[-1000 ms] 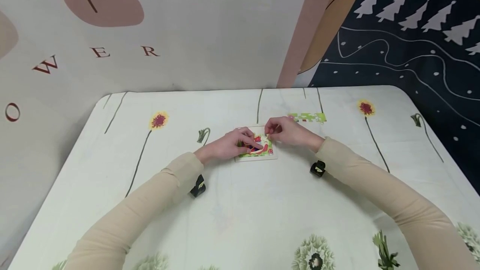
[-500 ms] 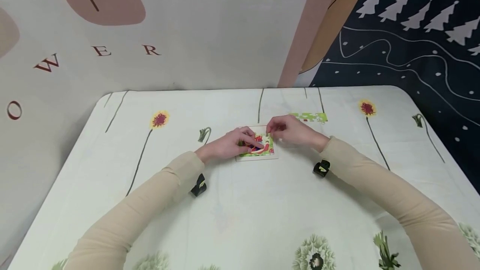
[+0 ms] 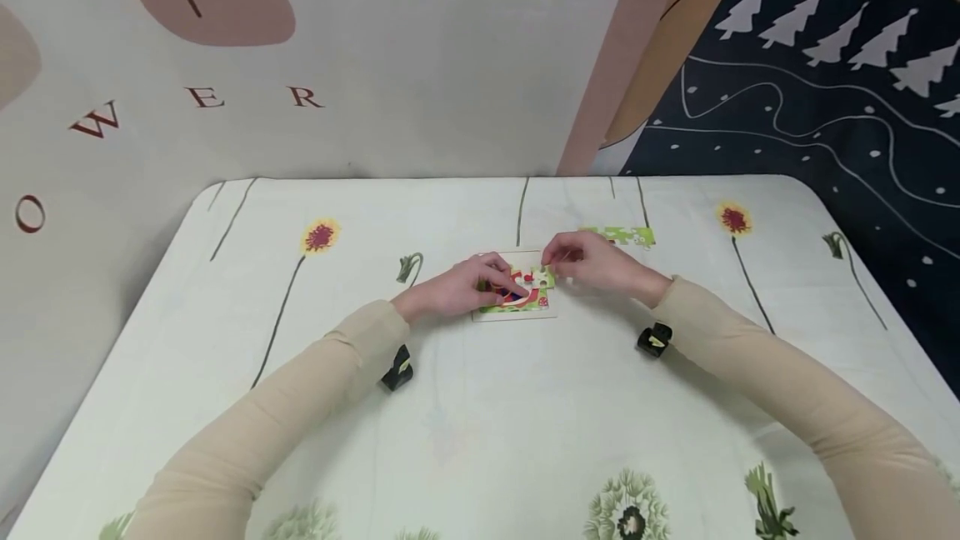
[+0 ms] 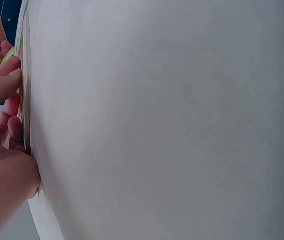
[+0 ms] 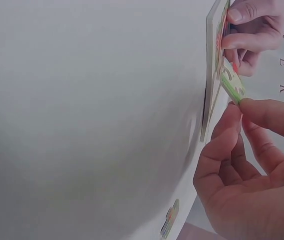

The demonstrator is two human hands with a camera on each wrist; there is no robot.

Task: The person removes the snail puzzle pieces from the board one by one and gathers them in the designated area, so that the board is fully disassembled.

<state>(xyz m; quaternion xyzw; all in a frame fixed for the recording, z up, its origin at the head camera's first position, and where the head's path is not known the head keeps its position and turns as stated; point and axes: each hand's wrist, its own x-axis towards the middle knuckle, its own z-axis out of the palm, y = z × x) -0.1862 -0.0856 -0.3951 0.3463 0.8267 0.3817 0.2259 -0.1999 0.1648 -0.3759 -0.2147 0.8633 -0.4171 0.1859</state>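
Left sleeve (image 3: 300,407): beige, long, creased, ending in a broad cuff (image 3: 384,322) behind the left hand (image 3: 456,286). Right sleeve (image 3: 787,373): matching colour and cuff, behind the right hand (image 3: 594,261). Wristward of each hand, beneath the sleeve: compact black unit (image 3: 655,341), small yellowish marking.

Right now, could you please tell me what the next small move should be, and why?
Probably, the right hand should lift the pinched piece clear toward the green pieces beyond: it tilts up from the puzzle board, where the left hand rests.
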